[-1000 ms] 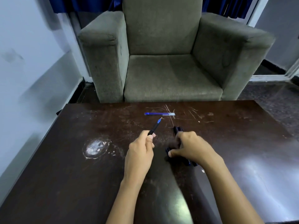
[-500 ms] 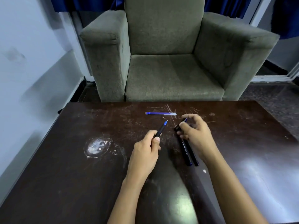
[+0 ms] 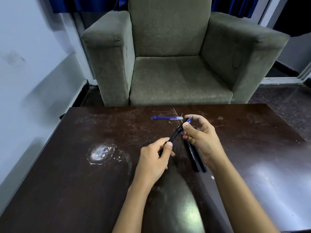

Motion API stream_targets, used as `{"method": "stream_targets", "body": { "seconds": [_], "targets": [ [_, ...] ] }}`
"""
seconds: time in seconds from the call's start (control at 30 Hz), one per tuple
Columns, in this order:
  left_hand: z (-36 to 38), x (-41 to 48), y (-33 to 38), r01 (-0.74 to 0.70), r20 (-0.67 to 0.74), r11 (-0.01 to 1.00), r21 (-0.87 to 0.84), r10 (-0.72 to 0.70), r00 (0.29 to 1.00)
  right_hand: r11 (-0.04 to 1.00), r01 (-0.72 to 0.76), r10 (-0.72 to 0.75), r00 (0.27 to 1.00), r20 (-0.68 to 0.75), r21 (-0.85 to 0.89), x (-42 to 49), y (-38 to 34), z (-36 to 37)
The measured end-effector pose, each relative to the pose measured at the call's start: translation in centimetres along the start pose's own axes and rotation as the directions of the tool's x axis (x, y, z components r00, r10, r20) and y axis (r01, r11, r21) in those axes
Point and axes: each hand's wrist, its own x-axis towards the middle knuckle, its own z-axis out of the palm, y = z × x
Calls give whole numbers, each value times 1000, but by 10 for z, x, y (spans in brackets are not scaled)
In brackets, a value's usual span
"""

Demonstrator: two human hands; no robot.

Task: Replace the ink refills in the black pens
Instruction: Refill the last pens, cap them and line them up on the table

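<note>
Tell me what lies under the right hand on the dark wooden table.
Two slim black pens lie side by side under the right hand; its palm hides their far ends.

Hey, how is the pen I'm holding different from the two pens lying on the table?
The held pen is off the table, gripped by the left hand and pinched by the right hand; the two pens lie flat. The held pen slants toward the far right; the two pens slant toward the near right. All are slim and black.
</note>
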Motion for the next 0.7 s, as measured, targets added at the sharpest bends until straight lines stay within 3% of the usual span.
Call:
{"method": "stream_targets", "body": {
  "seconds": [0.13, 0.3, 0.7],
  "targets": [
    [1, -1, 6, 58, -109, 976, -209, -83, 991, 992, 7, 6, 995, 103, -122, -4, 3, 8],
    [6, -3, 10, 69, -186, 921, -383, -150, 971, 974, 86, -78, 996, 45, -209, -7, 7, 18],
    [9, -9, 10, 55, -343, 981, -184, -117, 932, 945, 64, -64, 998, 9, -322, -8, 20, 25]
  ]
}}
